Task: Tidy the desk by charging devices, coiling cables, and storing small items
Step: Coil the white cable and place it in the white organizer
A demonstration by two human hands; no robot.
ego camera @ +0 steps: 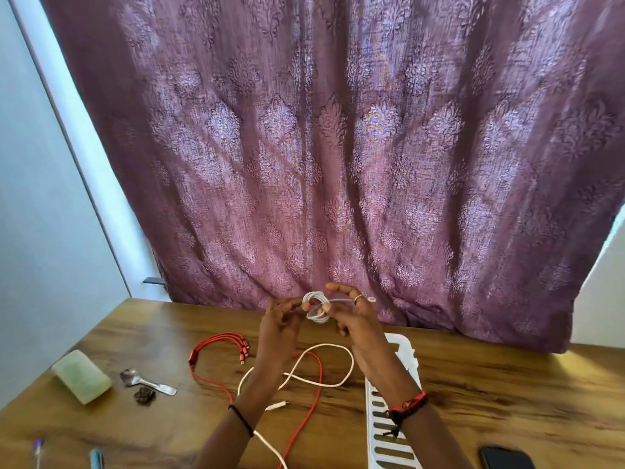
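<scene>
Holding a small white coil (316, 308) above the far edge of the desk (507, 394), my left grip (284, 316) and right grip (351, 316) meet around it. The left pinches the coil's left side. The right is clamped on its right side, with the forefinger arched over the top. A short free tail of this cable (367, 299) sticks out to my right, past the ringed finger, so the coil's loose end lies on the right grip's side. I judge that the wrap is nearly closed and that the tail needs tucking before the bundle is put away. The white slatted tray (406, 353) lies below the coil and to its right, with its long axis running from me toward the curtain (338, 147). It passes under my right forearm, which makes the right grip the nearer one for setting the coil down. My forearm covers much of the tray, so I cannot tell whether anything lies in it. Uncoiled on the desk beneath my wrists are a loose white cable (338, 367) and a red multi-head cable (216, 346), which cross each other. A dark phone (505, 458) lies near me, just right of the tray.
</scene>
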